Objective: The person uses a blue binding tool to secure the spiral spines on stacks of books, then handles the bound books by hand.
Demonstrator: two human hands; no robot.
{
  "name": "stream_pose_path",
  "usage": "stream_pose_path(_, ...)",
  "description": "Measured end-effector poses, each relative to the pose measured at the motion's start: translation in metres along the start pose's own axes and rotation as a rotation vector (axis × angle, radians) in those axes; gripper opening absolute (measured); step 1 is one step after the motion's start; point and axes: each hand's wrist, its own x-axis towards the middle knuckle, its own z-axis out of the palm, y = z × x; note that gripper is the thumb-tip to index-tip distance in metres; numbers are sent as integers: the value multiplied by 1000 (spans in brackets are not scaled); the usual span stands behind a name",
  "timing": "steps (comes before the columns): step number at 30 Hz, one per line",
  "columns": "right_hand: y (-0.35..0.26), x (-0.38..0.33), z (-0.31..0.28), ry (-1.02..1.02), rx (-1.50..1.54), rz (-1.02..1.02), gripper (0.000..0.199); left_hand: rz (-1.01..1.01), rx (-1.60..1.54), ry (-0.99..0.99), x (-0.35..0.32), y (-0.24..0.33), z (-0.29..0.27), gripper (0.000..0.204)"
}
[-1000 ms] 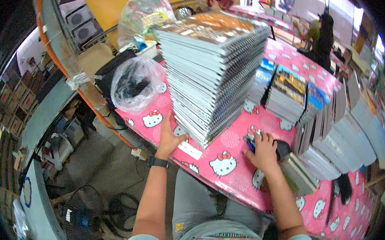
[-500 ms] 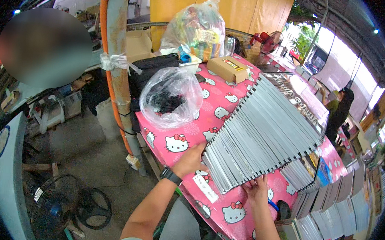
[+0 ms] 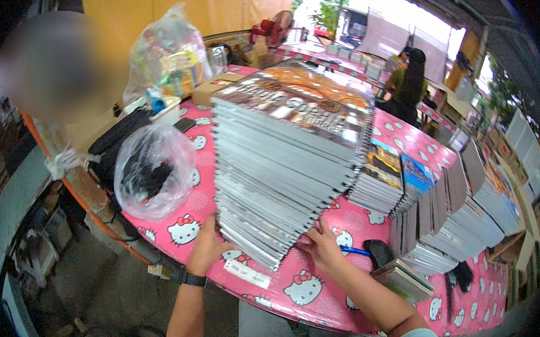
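A tall stack of spiral-bound books (image 3: 276, 169) stands on the pink patterned table cover (image 3: 165, 233), with a brown picture cover on top and black coil bindings along its sides. My left hand (image 3: 209, 247) holds the stack's lower left side, thumb pointing inward and the other fingers partly hidden. At the lower right side, my right hand (image 3: 324, 247) grips near the base, some fingertips hidden by the stack. A white printed label strip (image 3: 247, 273) lies in front of the stack, and a blue pen (image 3: 355, 251) is just right of my right hand.
To the left are an open clear plastic bag (image 3: 155, 170) with dark contents, a cardboard box (image 3: 216, 88) and a filled clear bag (image 3: 171, 55). Shorter book stacks (image 3: 378, 192) and grey-backed book piles (image 3: 432, 223) stand at right. A person (image 3: 407, 84) is farther back.
My view has swung to the right, so the stack appears more face-on and its cover shows more. Both hands stay at the stack's base, the right one now higher along its right side.
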Motion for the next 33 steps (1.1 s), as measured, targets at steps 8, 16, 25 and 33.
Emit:
stream_pose_path(8, -9, 10, 19, -58, -15, 56, 95, -60, 82, 81, -13, -10, -5, 71)
stream_pose_path(16, -12, 48, 64, -176, 75, 20, 95, -78, 201, 153, 11, -22, -40, 71)
stream_pose_path(25, 2, 110, 89, -253, -16, -82, 102, -108, 29, 151, 54, -66, -59, 77)
stream_pose_path(33, -6, 123, 99, -138, -100, -23, 96, -158, -5, 212, 63, -67, -53, 78)
